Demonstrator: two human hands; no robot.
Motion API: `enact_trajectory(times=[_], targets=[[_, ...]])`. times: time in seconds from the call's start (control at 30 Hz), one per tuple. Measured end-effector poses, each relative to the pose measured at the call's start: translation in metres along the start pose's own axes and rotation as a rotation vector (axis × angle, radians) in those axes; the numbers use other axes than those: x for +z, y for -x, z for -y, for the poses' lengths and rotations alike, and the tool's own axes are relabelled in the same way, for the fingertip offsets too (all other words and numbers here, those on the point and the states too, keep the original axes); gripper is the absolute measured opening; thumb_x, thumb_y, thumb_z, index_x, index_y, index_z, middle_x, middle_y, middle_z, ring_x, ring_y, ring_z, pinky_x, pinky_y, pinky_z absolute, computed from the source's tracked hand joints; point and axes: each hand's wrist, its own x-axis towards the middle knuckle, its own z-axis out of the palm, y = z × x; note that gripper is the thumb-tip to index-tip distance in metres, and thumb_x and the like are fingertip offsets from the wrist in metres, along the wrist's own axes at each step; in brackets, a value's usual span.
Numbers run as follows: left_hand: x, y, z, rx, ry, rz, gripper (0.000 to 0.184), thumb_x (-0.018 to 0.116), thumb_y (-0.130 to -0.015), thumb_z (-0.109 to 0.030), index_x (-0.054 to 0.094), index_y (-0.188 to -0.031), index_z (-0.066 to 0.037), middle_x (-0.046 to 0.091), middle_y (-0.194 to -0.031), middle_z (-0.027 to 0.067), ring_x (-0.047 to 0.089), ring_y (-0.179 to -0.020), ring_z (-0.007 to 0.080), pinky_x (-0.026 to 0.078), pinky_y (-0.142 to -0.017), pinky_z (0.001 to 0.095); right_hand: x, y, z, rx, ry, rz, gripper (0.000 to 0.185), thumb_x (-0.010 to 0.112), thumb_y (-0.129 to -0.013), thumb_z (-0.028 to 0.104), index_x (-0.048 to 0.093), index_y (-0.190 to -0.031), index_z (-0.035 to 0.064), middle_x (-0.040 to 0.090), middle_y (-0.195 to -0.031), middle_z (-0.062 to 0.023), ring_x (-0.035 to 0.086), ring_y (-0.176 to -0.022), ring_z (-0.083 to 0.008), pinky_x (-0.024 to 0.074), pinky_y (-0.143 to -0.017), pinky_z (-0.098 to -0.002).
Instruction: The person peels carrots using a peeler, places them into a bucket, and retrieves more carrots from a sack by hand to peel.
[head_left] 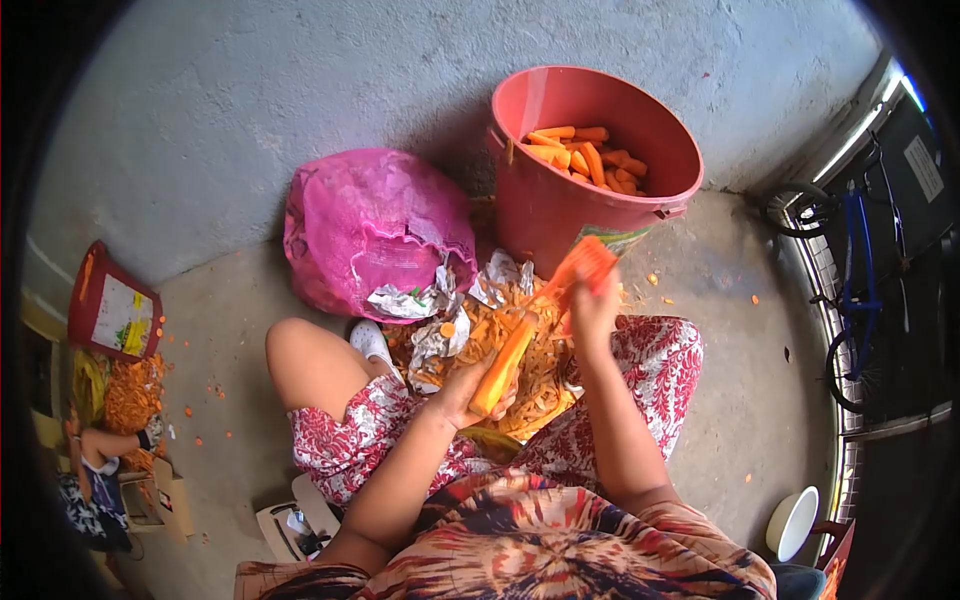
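My left hand (468, 394) is wrapped round the lower part of a carrot (507, 362), which is tilted up and to the right. In my right hand (596, 312) is an orange-red peeler (584, 268), smeared by motion, just above the carrot's upper end. Beneath both hands, between my knees, lies a heap of carrot peelings (545, 390) mixed with crumpled paper (440, 345). Behind the heap stands a large red bucket (530, 205) with several peeled carrots (592, 160) inside.
A pink mesh sack (350, 215) slumps against the wall beside the bucket. At far left another person (95, 470) sits near a smaller red bucket (85, 300) and more peelings (135, 388). On the right are a blue bicycle (852, 260) and a white basin (793, 523).
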Motion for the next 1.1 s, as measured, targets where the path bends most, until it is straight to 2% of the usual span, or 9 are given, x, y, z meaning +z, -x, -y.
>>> enact_trajectory(times=[0.1,0.2,0.27,0.3,0.4,0.5,0.7,0.83,1.1], targets=[[0.008,0.0,0.004,0.004,-0.013,-0.091,0.046,0.035,-0.083,-0.05,0.048,-0.087,-0.006,0.048,-0.066,0.0058,0.046,-0.049,0.0156,0.036,-0.044,0.0248,-0.018,-0.031,0.015,0.127,0.007,-0.245,0.016,0.053,-0.079,0.007,0.046,-0.092,0.001,0.053,-0.075,-0.0061,0.048,-0.062,-0.0102,0.0419,-0.055,-0.0234],[0.002,-0.002,0.002,0.106,-0.087,-0.134,0.037,0.043,-0.083,-0.041,0.048,-0.089,-0.005,0.052,-0.072,0.0069,0.051,-0.055,0.0164,0.041,-0.049,0.0265,-0.015,-0.022,0.024,0.076,-0.151,-0.193,0.014,0.051,-0.08,0.009,0.048,-0.091,0.0017,0.053,-0.073,-0.0029,0.048,-0.058,-0.0076,0.04,-0.05,-0.0214],[0.007,-0.001,-0.003,0.175,-0.195,-0.178,0.03,0.049,-0.082,-0.033,0.048,-0.09,-0.004,0.053,-0.074,0.0062,0.052,-0.059,0.0157,0.043,-0.053,0.027,-0.014,-0.008,0.032,0.15,-0.13,-0.065,0.017,0.051,-0.079,0.005,0.046,-0.095,0.001,0.055,-0.078,-0.0041,0.051,-0.067,-0.009,0.043,-0.058,-0.023],[0.009,-0.001,-0.004,0.216,-0.364,-0.273,0.024,0.055,-0.079,-0.022,0.048,-0.092,-0.003,0.053,-0.076,0.0048,0.054,-0.066,0.0143,0.045,-0.058,0.0266,-0.01,0.002,0.025,0.216,-0.247,-0.014,0.017,0.051,-0.08,0.004,0.046,-0.096,0.0025,0.054,-0.075,-0.0028,0.049,-0.064,-0.0067,0.0416,-0.055,-0.0208],[0.001,-0.003,-0.002,0.257,-0.514,-0.305,0.023,0.056,-0.078,-0.018,0.047,-0.093,-0.003,0.053,-0.077,0.0037,0.054,-0.068,0.0133,0.045,-0.061,0.0256,-0.005,0.015,0.047,0.302,-0.257,0.063,0.013,0.05,-0.081,0.005,0.045,-0.093,0.0045,0.051,-0.071,-0.0001,0.046,-0.056,-0.005,0.0389,-0.049,-0.019],[0.002,-0.005,-0.002,0.239,-0.435,-0.321,0.023,0.058,-0.077,-0.019,0.048,-0.089,-0.004,0.052,-0.07,0.0042,0.052,-0.06,0.0128,0.044,-0.055,0.0251,0.002,0.02,0.044,0.233,-0.353,0.054,0.013,0.052,-0.081,0.014,0.049,-0.09,0.0054,0.052,-0.068,0.001,0.045,-0.052,-0.0049,0.0347,-0.043,-0.0178],[0.015,-0.005,-0.003,0.252,-0.541,-0.44,0.021,0.06,-0.076,-0.02,0.047,-0.082,-0.004,0.048,-0.058,0.0024,0.046,-0.046,0.0099,0.038,-0.041,0.0218,0.004,0.02,0.053,0.268,-0.382,0.018,0.015,0.051,-0.082,0.007,0.044,-0.095,0.0049,0.052,-0.074,-0.0002,0.049,-0.062,-0.0055,0.0402,-0.052,-0.019],[0.011,-0.01,0.006,0.235,-0.789,-0.488,0.019,0.059,-0.076,-0.02,0.05,-0.073,-0.005,0.045,-0.049,-0.0016,0.041,-0.037,0.0073,0.033,-0.036,0.0214,0.008,0.031,0.048,0.114,-0.199,0.147,0.019,0.052,-0.08,0.004,0.044,-0.098,0.0037,0.053,-0.077,-0.002,0.049,-0.065,-0.007,0.0416,-0.056,-0.0204],[0.011,-0.006,0.012,0.181,-0.808,-0.465,0.017,0.059,-0.076,-0.019,0.05,-0.075,-0.004,0.045,-0.05,-0.0015,0.041,-0.038,0.0063,0.033,-0.037,0.0213,-0.021,-0.016,0.042,0.175,-0.403,-0.175,0.012,0.05,-0.08,0.005,0.047,-0.092,0.0042,0.053,-0.077,-0.0024,0.048,-0.062,-0.0081,0.0402,-0.055,-0.021]])
